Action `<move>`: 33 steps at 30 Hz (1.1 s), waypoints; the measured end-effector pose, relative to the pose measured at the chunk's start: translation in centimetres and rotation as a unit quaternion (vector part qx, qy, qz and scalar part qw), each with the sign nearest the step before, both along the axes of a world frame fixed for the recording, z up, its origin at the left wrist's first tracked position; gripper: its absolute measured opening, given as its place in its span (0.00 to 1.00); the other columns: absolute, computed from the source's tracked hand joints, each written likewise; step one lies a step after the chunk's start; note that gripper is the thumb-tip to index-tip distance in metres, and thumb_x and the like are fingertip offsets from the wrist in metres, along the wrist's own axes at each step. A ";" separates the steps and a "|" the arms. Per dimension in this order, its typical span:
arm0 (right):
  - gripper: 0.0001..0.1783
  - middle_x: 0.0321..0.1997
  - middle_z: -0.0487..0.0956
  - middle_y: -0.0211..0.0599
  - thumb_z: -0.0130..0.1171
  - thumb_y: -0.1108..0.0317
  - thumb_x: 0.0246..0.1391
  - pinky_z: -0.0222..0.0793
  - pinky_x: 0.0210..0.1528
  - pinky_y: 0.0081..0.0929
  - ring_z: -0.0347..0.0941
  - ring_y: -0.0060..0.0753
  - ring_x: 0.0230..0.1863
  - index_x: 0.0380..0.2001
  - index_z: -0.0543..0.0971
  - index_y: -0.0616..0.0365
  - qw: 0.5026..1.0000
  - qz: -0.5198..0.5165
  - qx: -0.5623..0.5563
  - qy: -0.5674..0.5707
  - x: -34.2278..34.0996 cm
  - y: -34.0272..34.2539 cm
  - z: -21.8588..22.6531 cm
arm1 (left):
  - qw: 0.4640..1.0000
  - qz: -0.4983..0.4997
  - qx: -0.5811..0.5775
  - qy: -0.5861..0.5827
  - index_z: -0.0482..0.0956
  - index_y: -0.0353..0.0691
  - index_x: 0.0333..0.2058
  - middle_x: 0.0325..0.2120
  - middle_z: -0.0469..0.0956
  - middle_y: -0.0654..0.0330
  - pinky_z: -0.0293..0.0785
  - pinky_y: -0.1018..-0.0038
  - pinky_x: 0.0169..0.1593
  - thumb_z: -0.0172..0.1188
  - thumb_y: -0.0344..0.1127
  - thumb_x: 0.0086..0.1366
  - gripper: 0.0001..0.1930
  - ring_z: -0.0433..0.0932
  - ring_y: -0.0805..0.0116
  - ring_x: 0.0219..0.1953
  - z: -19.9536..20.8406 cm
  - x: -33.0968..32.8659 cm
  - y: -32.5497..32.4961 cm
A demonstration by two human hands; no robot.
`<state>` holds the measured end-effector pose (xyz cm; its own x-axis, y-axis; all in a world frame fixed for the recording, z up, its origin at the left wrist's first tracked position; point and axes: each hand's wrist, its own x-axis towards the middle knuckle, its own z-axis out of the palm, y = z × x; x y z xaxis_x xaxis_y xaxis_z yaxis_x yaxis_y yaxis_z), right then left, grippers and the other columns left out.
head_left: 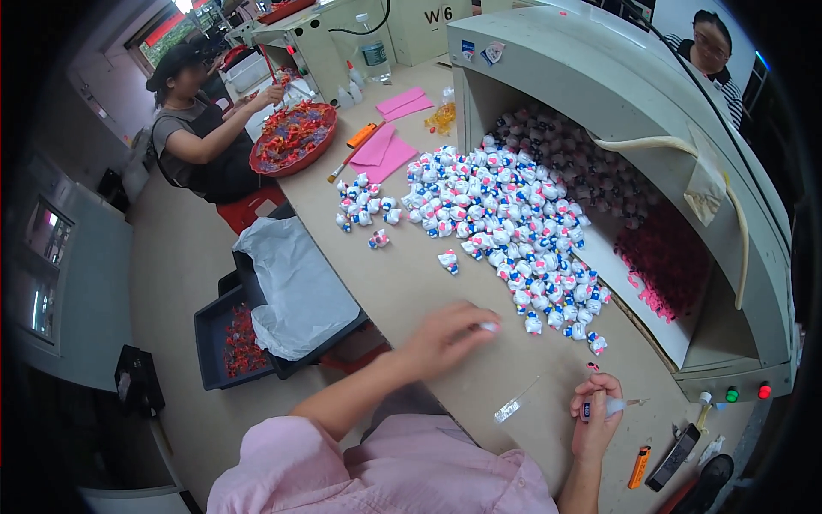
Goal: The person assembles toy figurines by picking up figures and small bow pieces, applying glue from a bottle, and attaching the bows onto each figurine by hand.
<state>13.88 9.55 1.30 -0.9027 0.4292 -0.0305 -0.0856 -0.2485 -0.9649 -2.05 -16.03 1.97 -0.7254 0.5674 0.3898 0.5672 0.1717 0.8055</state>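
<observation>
My left hand (441, 341) reaches over the bench, thumb and fingers pinching a small white figurine (489, 326) that is mostly covered by them. Closed around a small white glue bottle (608, 407) with a thin nozzle pointing right is my right hand (591, 433). At its fingertips shows a tiny red-and-black piece (592, 367); whether the fingers pinch it I cannot tell. Ahead of both hands spreads a heap of white figurines (497, 201) with blue and pink parts. A smaller cluster (364, 203) lies to its left, with single ones between.
A grey hooded machine (599, 64) with more figurines and pink pieces (655, 291) inside borders the right. Nearby lie a clear strip (511, 409), an orange lighter (639, 468) and a phone (674, 457). Black trays (224, 313) stand left; a co-worker (193, 128) sits by a red basin (294, 137).
</observation>
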 end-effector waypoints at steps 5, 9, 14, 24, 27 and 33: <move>0.19 0.31 0.76 0.36 0.58 0.56 0.60 0.62 0.25 0.17 0.69 0.20 0.25 0.45 0.72 0.60 1.000 -0.020 0.021 -0.011 -0.3 -0.1 -0.1 | 0.978 0.167 -0.097 0.079 0.80 0.40 0.42 0.32 0.77 0.56 0.73 0.68 0.37 0.63 0.30 0.61 0.10 0.76 0.58 0.33 -0.6 -4.0 -7.5; 0.19 0.31 0.77 0.35 0.57 0.57 0.60 0.63 0.27 0.17 0.69 0.20 0.26 0.45 0.72 0.61 0.997 -0.027 0.057 -0.049 -0.1 0.0 -0.8 | 0.972 0.184 -0.124 0.071 0.81 0.41 0.42 0.31 0.76 0.57 0.72 0.67 0.39 0.64 0.31 0.60 0.10 0.76 0.58 0.34 -0.7 -5.4 -8.6; 0.19 0.32 0.77 0.35 0.58 0.57 0.59 0.64 0.28 0.16 0.69 0.19 0.27 0.45 0.73 0.61 0.994 -0.020 0.082 -0.074 -0.3 0.1 -1.3 | 0.930 0.231 -0.228 0.172 0.81 0.44 0.43 0.37 0.75 0.56 0.70 0.64 0.44 0.65 0.33 0.59 0.13 0.74 0.58 0.39 -1.0 -7.6 -9.8; 0.20 0.29 0.76 0.34 0.59 0.56 0.58 0.65 0.29 0.17 0.69 0.20 0.26 0.45 0.73 0.61 0.995 -0.010 0.074 -0.070 -1.0 0.2 -1.0 | 0.908 0.274 -0.269 0.169 0.80 0.43 0.46 0.38 0.77 0.58 0.68 0.62 0.51 0.62 0.33 0.58 0.16 0.72 0.57 0.46 1.5 -14.3 -9.6; 0.19 0.28 0.76 0.33 0.57 0.56 0.60 0.64 0.27 0.17 0.69 0.20 0.25 0.45 0.73 0.60 0.995 -0.003 0.079 -0.061 -0.7 0.2 -1.3 | 0.869 0.262 -0.371 0.196 0.80 0.45 0.43 0.38 0.78 0.60 0.65 0.63 0.50 0.62 0.33 0.59 0.12 0.73 0.60 0.46 1.5 -14.8 -9.4; 0.17 0.28 0.76 0.34 0.55 0.58 0.61 0.63 0.26 0.17 0.69 0.19 0.24 0.45 0.72 0.59 0.992 -0.013 0.098 -0.079 1.0 0.4 -1.4 | 0.931 0.301 -0.162 0.131 0.78 0.42 0.48 0.42 0.78 0.58 0.72 0.62 0.48 0.58 0.32 0.64 0.13 0.77 0.62 0.45 1.8 -14.2 -9.0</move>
<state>14.90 9.94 -0.10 -0.8821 0.4635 -0.0840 0.0663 -0.0544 -0.9963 -16.29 -25.04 3.75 -0.8540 0.2080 0.4769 0.4596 0.7311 0.5043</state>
